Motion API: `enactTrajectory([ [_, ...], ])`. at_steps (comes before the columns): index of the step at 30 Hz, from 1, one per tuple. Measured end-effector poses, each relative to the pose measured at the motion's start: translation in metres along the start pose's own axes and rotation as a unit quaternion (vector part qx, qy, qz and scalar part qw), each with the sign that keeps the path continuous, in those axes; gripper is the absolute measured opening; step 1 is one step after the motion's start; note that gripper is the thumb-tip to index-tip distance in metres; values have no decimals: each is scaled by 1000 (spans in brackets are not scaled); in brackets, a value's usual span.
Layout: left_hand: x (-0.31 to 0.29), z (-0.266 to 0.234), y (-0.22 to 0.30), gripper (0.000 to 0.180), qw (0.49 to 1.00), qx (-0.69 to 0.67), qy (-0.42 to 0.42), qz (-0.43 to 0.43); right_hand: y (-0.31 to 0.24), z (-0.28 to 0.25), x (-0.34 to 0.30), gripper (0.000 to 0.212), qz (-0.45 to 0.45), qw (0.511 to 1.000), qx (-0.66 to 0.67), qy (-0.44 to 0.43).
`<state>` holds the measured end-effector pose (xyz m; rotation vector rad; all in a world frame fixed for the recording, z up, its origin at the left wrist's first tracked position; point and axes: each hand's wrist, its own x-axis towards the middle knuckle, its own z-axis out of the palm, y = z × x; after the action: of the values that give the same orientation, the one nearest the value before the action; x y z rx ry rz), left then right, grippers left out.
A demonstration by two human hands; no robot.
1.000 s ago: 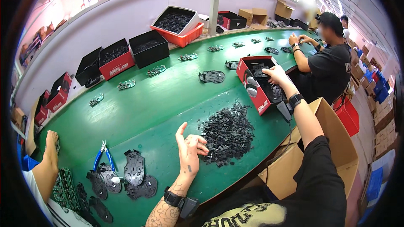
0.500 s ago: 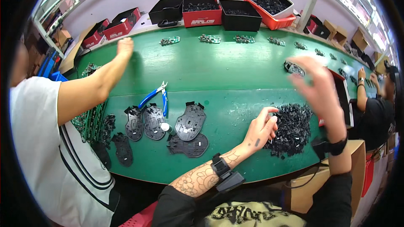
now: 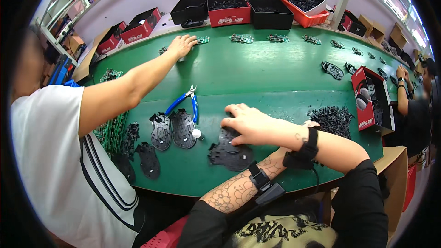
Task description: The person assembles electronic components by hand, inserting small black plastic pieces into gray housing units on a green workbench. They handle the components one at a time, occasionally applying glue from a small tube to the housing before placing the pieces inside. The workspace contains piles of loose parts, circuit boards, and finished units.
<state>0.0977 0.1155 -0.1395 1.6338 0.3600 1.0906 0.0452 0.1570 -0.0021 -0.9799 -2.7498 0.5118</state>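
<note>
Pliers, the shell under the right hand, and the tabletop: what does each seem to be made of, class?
Pliers: likely steel where bright and silvery; the smooth blue grips look like plastic or rubber.
Shell: probably moulded plastic, from its dull dark grey surface; blur leaves that open.
Tabletop: perhaps a rubber mat or coated board, evenly green with a soft sheen.

The green table [image 3: 271, 80] carries a row of circuit boards [image 3: 241, 38] along its far side, blue-handled pliers [image 3: 195, 109] just beyond some black plastic shells [image 3: 183, 129], a pile of small black parts [image 3: 331, 121], and a red-sided box [image 3: 365, 120].
</note>
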Motion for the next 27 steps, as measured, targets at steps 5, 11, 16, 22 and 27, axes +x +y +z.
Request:
enactTrajectory([
  [5, 6, 1, 44, 36, 980, 196, 5, 16, 31, -40, -48, 42, 115, 992, 41, 17],
  [11, 26, -9, 101, 20, 975, 198, 93, -25, 63, -75, -97, 29, 99, 968, 86, 213],
  [16, 25, -13, 104, 31, 969, -135, 116, -169, 46, -128, -155, 30, 31, 904, -37, 425],
  [22, 36, -6, 119, 48, 952, -218, 9, -214, 41, -100, -224, 36, 48, 948, 17, 313],
  [27, 29, -6, 108, 32, 961, -102, -18, -256, 48, -93, -262, 33, 240, 916, 151, 284],
])
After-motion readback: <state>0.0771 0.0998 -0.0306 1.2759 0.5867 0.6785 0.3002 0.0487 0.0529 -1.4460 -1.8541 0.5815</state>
